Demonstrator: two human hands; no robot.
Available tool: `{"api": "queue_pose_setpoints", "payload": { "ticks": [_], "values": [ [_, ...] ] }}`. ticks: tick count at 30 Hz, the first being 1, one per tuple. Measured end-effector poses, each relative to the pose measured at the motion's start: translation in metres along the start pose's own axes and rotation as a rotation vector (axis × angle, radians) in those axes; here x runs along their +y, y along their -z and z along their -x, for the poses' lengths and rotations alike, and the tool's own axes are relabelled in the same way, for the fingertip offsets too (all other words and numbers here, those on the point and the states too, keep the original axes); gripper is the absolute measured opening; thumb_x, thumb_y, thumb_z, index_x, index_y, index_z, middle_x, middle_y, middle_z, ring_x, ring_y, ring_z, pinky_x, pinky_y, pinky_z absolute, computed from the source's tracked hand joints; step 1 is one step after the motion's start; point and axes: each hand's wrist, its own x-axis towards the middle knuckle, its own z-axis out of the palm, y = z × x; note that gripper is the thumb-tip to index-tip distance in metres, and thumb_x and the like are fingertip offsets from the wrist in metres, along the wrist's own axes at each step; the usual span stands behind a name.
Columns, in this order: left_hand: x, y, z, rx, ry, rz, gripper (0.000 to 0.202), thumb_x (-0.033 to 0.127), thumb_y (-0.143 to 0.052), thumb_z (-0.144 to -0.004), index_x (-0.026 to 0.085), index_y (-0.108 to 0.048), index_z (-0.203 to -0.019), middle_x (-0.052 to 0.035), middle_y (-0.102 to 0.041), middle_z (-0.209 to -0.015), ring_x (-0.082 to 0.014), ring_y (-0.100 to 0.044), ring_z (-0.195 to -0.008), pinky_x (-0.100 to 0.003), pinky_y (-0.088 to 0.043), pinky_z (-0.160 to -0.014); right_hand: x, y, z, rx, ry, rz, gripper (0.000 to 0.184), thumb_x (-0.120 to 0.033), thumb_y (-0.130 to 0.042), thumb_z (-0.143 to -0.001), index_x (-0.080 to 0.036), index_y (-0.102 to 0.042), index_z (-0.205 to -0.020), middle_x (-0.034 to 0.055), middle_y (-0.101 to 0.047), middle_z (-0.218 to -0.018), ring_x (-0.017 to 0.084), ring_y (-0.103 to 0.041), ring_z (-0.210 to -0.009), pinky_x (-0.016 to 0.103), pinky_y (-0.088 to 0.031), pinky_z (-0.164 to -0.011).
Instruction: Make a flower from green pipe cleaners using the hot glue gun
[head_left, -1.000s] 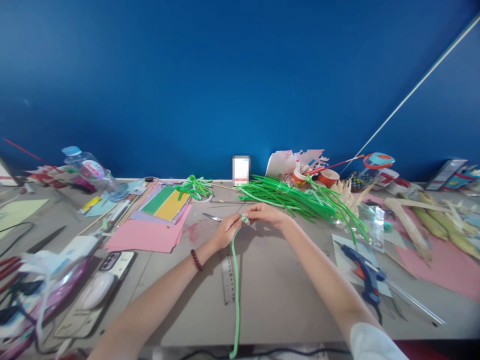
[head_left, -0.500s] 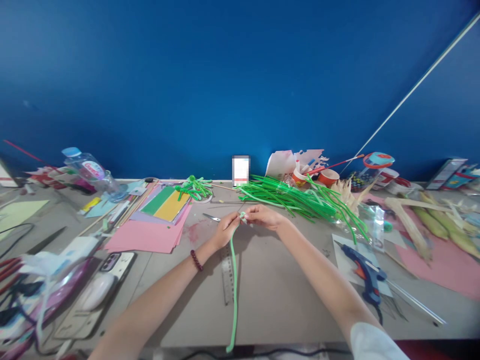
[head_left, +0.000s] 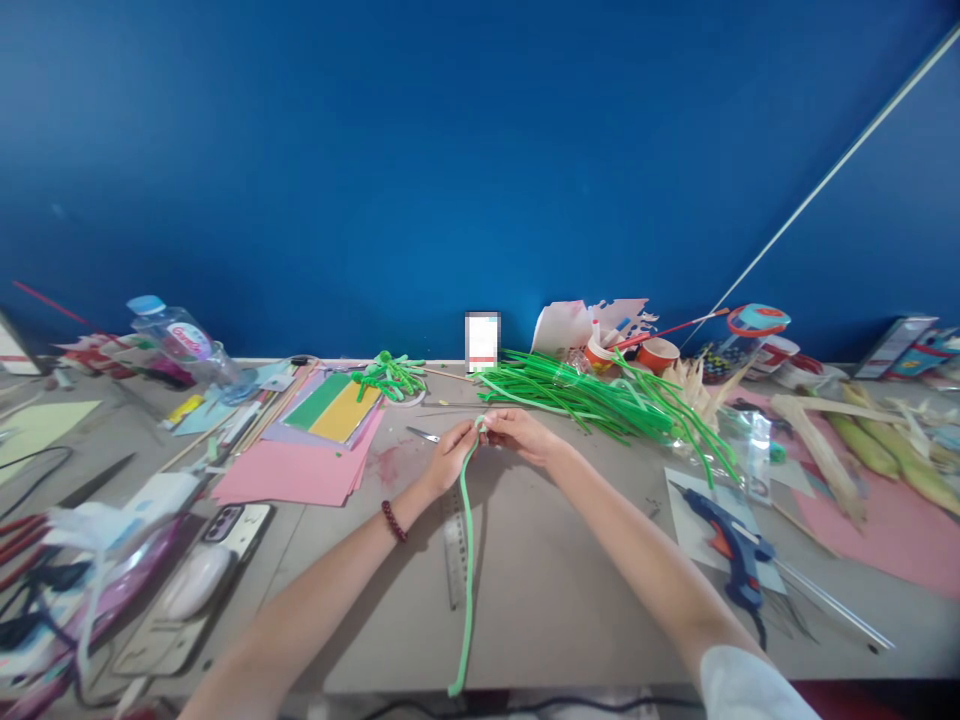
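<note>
A light green pipe cleaner (head_left: 468,560) hangs down from between my hands, its long tail reaching the table's front edge. Its upper end is bent into a small loop, partly hidden by fingers. My left hand (head_left: 454,452) pinches it from the left, a dark red bead bracelet on that wrist. My right hand (head_left: 517,434) closes on the looped end from the other side. Beneath the tail lies a clear ruler (head_left: 454,560). Scissors (head_left: 423,434) poke out beyond my left hand. Behind my right hand spreads a bundle of green pipe cleaners (head_left: 585,395).
Pink paper (head_left: 285,475) lies at left, near a phone (head_left: 172,620) and a water bottle (head_left: 187,340). Bent green pieces (head_left: 390,378) sit at the back. On the right are a hot glue gun (head_left: 731,550), paper cups (head_left: 658,356) and corn cobs (head_left: 862,450).
The looped end has shifted slightly left and up between my fingers. The tail's lower tip has swung a little left. Both hands keep hold.
</note>
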Motion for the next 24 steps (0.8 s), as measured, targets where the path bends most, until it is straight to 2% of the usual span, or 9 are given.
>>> {"api": "queue_pose_setpoints", "payload": {
  "ticks": [4,10,13,18,24],
  "values": [
    [0.001,-0.002,-0.001,-0.008,0.101,0.204,0.03,0.043,-0.059,-0.079,0.015,-0.059,-0.069,0.0015,-0.049,-0.054,-0.0097,-0.043,-0.05,-0.024,-0.033,-0.049,-0.006,0.001,0.001,-0.022,0.04,0.07,0.027,-0.04,-0.075,-0.066,-0.015,-0.065,-0.068,-0.0001,-0.062,-0.066,0.008,-0.047,-0.057,0.023,-0.036,-0.06],
    [0.002,-0.002,-0.003,-0.021,0.233,0.477,0.022,0.038,-0.06,-0.079,0.017,-0.06,-0.073,0.0034,-0.047,-0.05,-0.0089,-0.044,-0.044,-0.022,-0.035,-0.046,-0.012,0.014,-0.002,0.211,0.147,0.22,0.021,-0.036,-0.075,-0.063,-0.019,-0.067,-0.073,-0.003,-0.06,-0.069,0.008,-0.048,-0.058,0.024,-0.039,-0.06],
    [0.003,-0.003,-0.004,-0.021,0.259,0.511,0.024,0.04,-0.063,-0.076,0.016,-0.059,-0.074,0.0037,-0.046,-0.05,-0.0089,-0.043,-0.042,-0.022,-0.036,-0.043,-0.013,0.015,-0.001,0.213,0.165,0.259,0.02,-0.037,-0.073,-0.065,-0.019,-0.068,-0.072,-0.0023,-0.061,-0.07,0.009,-0.048,-0.059,0.025,-0.04,-0.061],
    [0.007,-0.005,-0.003,0.017,0.295,0.493,0.028,0.043,-0.066,-0.073,0.016,-0.058,-0.073,0.0043,-0.048,-0.049,-0.0079,-0.042,-0.039,-0.022,-0.036,-0.041,-0.011,0.001,0.001,0.194,0.229,0.396,0.02,-0.036,-0.071,-0.067,-0.018,-0.07,-0.077,0.0008,-0.065,-0.072,0.012,-0.054,-0.064,0.027,-0.042,-0.064],
    [0.008,-0.004,-0.002,0.022,0.285,0.437,0.027,0.044,-0.064,-0.075,0.018,-0.059,-0.073,0.0032,-0.051,-0.051,-0.0081,-0.042,-0.041,-0.022,-0.033,-0.042,-0.005,-0.007,-0.001,0.316,0.355,0.459,0.018,-0.034,-0.07,-0.068,-0.017,-0.067,-0.074,0.0014,-0.063,-0.07,0.014,-0.058,-0.065,0.029,-0.045,-0.067]
  ]
}}
